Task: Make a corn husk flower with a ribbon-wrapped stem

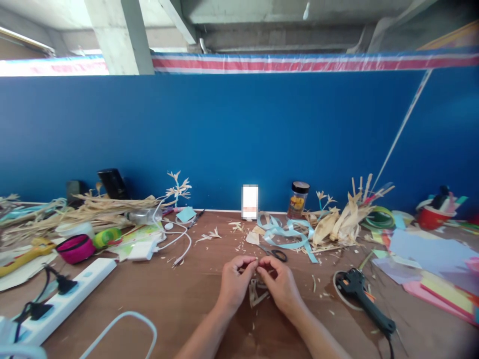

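My left hand [235, 283] and my right hand [280, 284] meet over the table, thumbs and forefingers pinched together tip to tip. Both are closed on a thin pale strip of dry husk, mostly hidden by the fingers. Just below the fingertips a folded pale husk strip [258, 298] forms an angular loop; whether it hangs from the pinch or rests on the table I cannot tell. Beyond my right hand lie scissors [279, 255] with dark handles. A light blue ribbon [290, 244] curls behind them.
A white power strip [80, 294] and a white charger [144, 248] lie to the left, before piled dry husks [101, 212]. On the right are a black glue gun [368, 301], a husk bundle [342, 224], a dark-lidded jar [298, 199] and coloured paper [422, 254]. Husk scraps litter the brown table.
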A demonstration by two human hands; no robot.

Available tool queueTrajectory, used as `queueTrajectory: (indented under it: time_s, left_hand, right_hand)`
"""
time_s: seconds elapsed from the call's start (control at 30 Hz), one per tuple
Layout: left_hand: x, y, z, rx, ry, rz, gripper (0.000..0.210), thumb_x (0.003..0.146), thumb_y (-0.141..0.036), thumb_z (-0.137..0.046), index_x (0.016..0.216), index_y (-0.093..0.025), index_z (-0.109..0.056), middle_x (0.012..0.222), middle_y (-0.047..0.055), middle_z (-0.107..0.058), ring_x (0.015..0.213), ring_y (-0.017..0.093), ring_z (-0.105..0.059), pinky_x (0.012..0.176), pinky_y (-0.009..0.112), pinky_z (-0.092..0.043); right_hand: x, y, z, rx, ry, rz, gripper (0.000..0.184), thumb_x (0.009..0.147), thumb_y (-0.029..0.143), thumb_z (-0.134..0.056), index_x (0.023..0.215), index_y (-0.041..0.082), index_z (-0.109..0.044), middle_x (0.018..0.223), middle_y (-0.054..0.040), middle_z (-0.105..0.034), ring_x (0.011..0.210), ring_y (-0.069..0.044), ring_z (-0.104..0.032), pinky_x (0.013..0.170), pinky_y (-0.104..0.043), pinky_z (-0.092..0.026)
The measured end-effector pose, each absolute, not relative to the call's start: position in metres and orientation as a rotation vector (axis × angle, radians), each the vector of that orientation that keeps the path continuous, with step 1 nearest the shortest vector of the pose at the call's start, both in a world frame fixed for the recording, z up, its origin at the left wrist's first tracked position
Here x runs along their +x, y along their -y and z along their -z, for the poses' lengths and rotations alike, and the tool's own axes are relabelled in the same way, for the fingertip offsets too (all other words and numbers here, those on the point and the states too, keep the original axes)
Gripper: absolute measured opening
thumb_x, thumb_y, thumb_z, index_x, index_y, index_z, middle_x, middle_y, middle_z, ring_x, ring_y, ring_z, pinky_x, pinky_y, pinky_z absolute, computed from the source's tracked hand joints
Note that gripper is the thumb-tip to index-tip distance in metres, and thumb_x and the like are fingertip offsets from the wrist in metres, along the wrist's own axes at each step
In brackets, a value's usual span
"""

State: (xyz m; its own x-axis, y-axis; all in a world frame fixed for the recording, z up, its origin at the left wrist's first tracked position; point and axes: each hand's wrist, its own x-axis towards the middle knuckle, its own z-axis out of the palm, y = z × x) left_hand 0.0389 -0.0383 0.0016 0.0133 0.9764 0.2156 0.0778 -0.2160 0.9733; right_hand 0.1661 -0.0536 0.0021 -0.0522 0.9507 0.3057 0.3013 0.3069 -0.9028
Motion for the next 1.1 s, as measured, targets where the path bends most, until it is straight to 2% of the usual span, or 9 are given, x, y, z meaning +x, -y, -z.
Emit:
queueTrajectory:
  time_s: [0.3, 0.5, 0.77, 0.93, 1.1]
  left_hand:
    - [0.038, 0.040, -0.003, 1.448, -1.134, -1.295, 0.024, 0.072, -0.034, -0.054, 0.076, -0.013, -0.064, 0.067, 0.004, -0.064, 0.058, 0.013, -0.055, 0.054, 0.022, -0.044]
    - [0.039, 0.042, -0.007, 1.495, -1.146, -1.327, 0.023, 0.071, -0.032, -0.055, 0.081, -0.013, -0.063, 0.071, 0.005, -0.065, 0.063, 0.015, -0.057, 0.060, 0.023, -0.044]
    - [0.039, 0.041, -0.006, 1.494, -1.196, -1.328, 0.025, 0.069, -0.032, -0.058, 0.084, -0.013, -0.063, 0.066, 0.004, -0.063, 0.057, 0.013, -0.054, 0.054, 0.022, -0.042]
    - [0.038, 0.043, -0.008, 1.636, -1.266, -1.304, 0.021, 0.072, -0.031, -0.054, 0.073, -0.014, -0.065, 0.064, 0.004, -0.063, 0.057, 0.014, -0.053, 0.054, 0.022, -0.041]
    - [0.038, 0.045, -0.007, 1.715, -1.279, -1.301, 0.021, 0.073, -0.030, -0.051, 0.073, -0.015, -0.066, 0.064, 0.004, -0.063, 0.057, 0.014, -0.053, 0.054, 0.022, -0.040]
  right_hand:
    - [0.169, 0.056, -0.007, -1.237, 1.621, -0.603, 0.010, 0.079, 0.026, -0.045, 0.074, 0.018, -0.050, 0.065, 0.0003, -0.053, 0.056, -0.012, -0.050, 0.054, -0.021, -0.041]
    - [0.169, 0.054, -0.003, -1.259, 1.652, -0.437, 0.009, 0.079, 0.023, -0.045, 0.082, 0.019, -0.052, 0.075, -0.0031, -0.058, 0.068, -0.015, -0.055, 0.065, -0.025, -0.044]
    - [0.172, 0.055, -0.007, -1.268, 1.766, -0.210, 0.015, 0.082, 0.026, -0.043, 0.077, 0.020, -0.056, 0.075, -0.0035, -0.057, 0.073, -0.017, -0.052, 0.068, -0.027, -0.040]
    - [0.175, 0.059, -0.013, -1.306, 1.826, -0.065, 0.015, 0.083, 0.023, -0.042, 0.079, 0.020, -0.057, 0.076, -0.0042, -0.057, 0.075, -0.018, -0.050, 0.070, -0.029, -0.038]
    - [0.176, 0.061, -0.017, -1.297, 1.808, 0.093, 0.015, 0.082, 0.021, -0.045, 0.083, 0.021, -0.059, 0.083, -0.0056, -0.058, 0.083, -0.019, -0.049, 0.075, -0.032, -0.037]
